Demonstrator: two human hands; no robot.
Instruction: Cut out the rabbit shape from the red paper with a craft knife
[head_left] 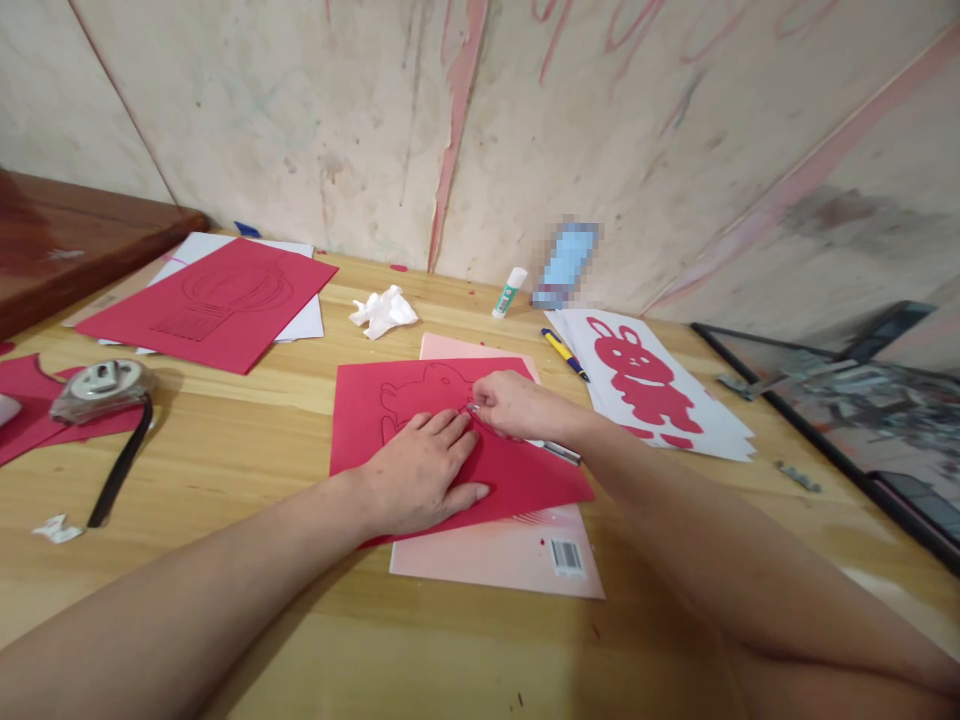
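A red paper sheet [525, 480] with a dark-outlined animal drawing lies under both hands. My left hand [424, 470] rests flat on it, fingers spread, beside the outline. My right hand [510, 402] is closed in a pinch at the drawing, just above the left fingertips. A tiny pale tip shows at its fingers; what it holds is mostly hidden. A slim silver-and-black tool [561, 452] sticks out beneath my right wrist; I cannot tell whether it is in the hand. Below the sheet is a pale pink booklet [487, 560] with a barcode.
White paper with a red rabbit cutout [641, 370], a yellow-and-blue pen [564, 354], a glue stick [510, 293] and crumpled tissue [384, 312] lie behind. To the left are another red sheet [225, 300] and a tape measure [105, 385]. A black-framed panel [847, 440] stands right; a wall [337, 130] closes the back.
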